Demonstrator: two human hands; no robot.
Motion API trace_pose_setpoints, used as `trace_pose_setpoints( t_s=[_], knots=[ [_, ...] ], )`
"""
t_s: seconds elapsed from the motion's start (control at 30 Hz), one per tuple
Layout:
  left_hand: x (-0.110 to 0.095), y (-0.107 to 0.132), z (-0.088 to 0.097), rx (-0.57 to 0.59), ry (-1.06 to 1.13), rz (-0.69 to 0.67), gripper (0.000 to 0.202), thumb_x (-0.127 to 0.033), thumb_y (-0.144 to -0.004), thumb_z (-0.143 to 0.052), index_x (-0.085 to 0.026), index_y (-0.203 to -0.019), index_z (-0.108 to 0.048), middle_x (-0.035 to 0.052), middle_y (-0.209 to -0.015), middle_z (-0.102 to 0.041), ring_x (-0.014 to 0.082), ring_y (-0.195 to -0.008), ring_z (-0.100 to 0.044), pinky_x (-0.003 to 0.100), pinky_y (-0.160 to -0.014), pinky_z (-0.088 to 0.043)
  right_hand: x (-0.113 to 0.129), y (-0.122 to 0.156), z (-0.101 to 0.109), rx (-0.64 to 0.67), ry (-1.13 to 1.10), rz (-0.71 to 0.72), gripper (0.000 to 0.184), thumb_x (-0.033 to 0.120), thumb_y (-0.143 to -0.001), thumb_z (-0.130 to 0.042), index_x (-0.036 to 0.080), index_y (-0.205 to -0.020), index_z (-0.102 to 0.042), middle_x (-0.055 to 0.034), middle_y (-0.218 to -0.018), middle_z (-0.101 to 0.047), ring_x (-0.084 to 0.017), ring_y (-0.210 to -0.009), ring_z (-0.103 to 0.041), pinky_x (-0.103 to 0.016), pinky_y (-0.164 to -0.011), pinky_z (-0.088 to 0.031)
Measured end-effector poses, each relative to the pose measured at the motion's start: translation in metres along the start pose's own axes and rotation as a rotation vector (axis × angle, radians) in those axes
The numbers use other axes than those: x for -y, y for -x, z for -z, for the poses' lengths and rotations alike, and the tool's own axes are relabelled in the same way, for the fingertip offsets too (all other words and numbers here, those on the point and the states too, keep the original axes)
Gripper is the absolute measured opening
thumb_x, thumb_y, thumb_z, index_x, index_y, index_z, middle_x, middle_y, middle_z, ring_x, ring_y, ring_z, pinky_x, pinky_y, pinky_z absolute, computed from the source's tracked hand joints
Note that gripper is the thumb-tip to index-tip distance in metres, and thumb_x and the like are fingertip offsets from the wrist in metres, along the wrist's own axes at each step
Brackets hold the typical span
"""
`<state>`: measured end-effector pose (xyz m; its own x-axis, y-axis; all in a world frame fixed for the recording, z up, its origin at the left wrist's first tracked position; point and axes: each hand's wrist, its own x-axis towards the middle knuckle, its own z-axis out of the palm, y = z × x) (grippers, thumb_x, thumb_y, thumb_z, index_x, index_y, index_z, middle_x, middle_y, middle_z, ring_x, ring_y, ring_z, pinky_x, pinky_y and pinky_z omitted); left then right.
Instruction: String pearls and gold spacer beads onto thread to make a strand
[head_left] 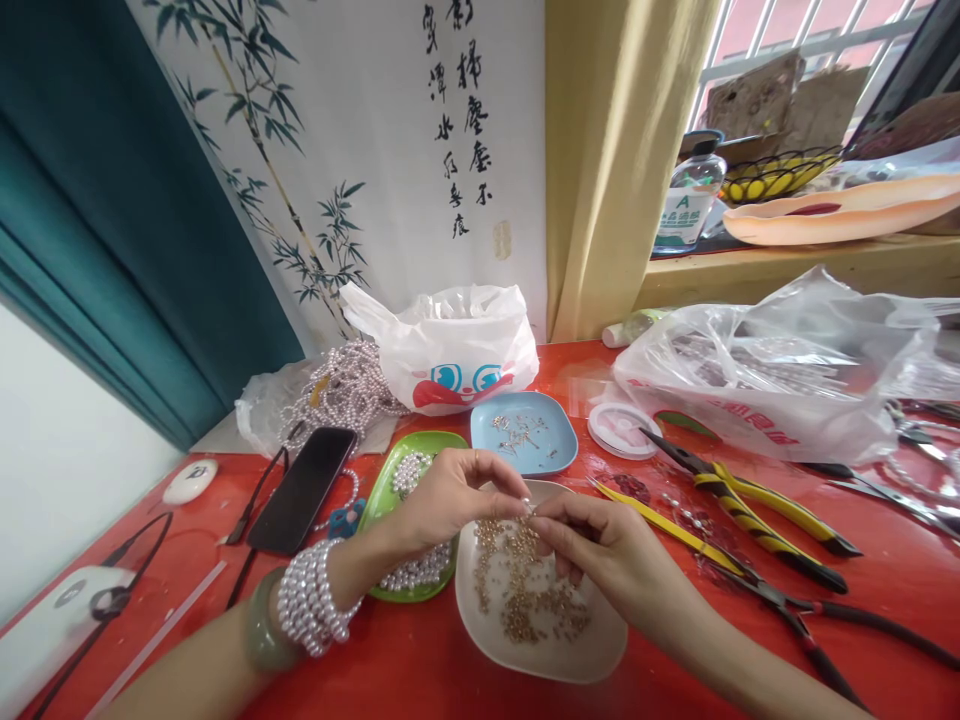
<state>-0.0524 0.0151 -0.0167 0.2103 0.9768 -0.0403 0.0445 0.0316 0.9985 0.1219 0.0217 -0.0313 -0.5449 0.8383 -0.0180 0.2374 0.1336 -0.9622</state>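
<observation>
A: Your left hand (450, 495) and your right hand (604, 555) meet fingertip to fingertip just above the beige dish (574, 665), near its far rim.

B: Both grips are closed. Your left thumb and forefinger pinch a tiny pale piece (528, 507), and your right thumb and forefinger close on it from the other side. It is too small to say what it is.

A: The beige dish sits on the red surface (420, 665) right in front of you, with small gold findings (525, 600) scattered across its floor. Your right hand hangs over them without touching them.

B: Your left wrist carries a wound pearl strand (311, 600) and, just behind it, a pale green bangle (262, 632).

A: Touching the beige dish on your left is the green dish (373, 505), which holds loose pearls (409, 470); your left hand crosses above it.

B: Just beyond your fingers stands the blue dish (484, 440), with a few gold pins (517, 435) in it.

A: The black phone (304, 487) lies to the left of the green dish.

B: To your right, the yellow-and-black pliers (757, 525) lie flat on the surface, well apart from your hands, in front of a clear plastic bag (765, 385).
</observation>
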Motion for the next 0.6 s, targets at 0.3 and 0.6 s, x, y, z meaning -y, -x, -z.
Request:
trace_pose_setpoints(
  t_s=[0.3, 0.6],
  knots=[
    [-0.0056, 0.0046, -0.0049, 0.000, -0.095, -0.007, 0.011, -0.017, -0.058, -0.071, -0.014, -0.065, -0.063, 0.0011, -0.067, -0.061, 0.0112, -0.064, -0.055, 0.023, -0.062, -0.044, 0.0010, -0.0025, -0.0003, -0.042, 0.023, -0.024, 0.017, 0.027, -0.075, -0.053, 0.017, -0.069, -0.065, 0.0023, -0.053, -0.052, -0.010, -0.049, -0.048, -0.019, -0.048, -0.040],
    [-0.0046, 0.0062, -0.0058, 0.002, -0.050, 0.012, 0.011, -0.016, -0.058, -0.071, -0.013, -0.066, -0.064, 0.0006, -0.065, -0.062, 0.0102, -0.061, -0.056, 0.023, -0.062, -0.045, -0.0052, -0.0023, 0.0000, -0.056, 0.044, -0.003, 0.017, 0.029, -0.075, -0.054, 0.017, -0.073, -0.067, 0.0003, -0.058, -0.057, -0.011, -0.053, -0.051, -0.020, -0.050, -0.044]
  ],
)
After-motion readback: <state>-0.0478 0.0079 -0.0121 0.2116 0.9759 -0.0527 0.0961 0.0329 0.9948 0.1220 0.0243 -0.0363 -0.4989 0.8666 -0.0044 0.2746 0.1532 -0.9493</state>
